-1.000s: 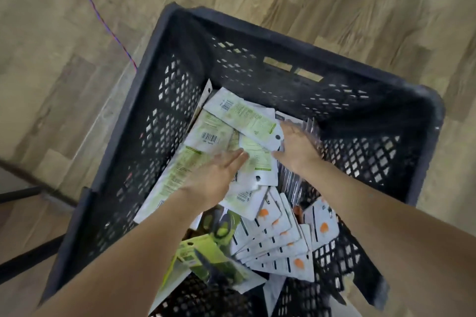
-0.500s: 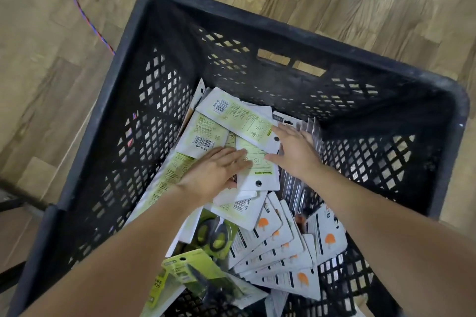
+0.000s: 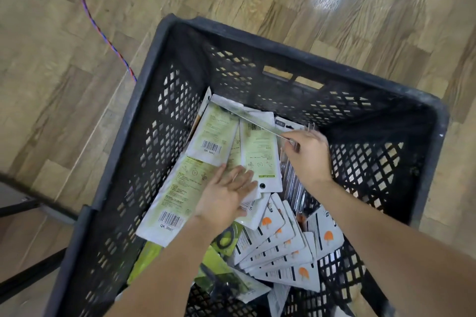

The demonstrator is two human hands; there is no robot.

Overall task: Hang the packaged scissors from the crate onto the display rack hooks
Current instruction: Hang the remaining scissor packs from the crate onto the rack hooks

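A: How many views do I have on this feed?

B: One. I see a single head-worn, wide-angle view.

A: Orientation?

B: It looks steeply down into the black crate point(image 3: 164, 100) on the wooden floor point(image 3: 77, 136), at close range, both forearms entering from the bottom edge.

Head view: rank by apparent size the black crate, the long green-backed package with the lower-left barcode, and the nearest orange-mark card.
1. Black crate
2. Long green-backed package
3. Orange-mark card, clearly smallest, though partly overlapped by other cards.
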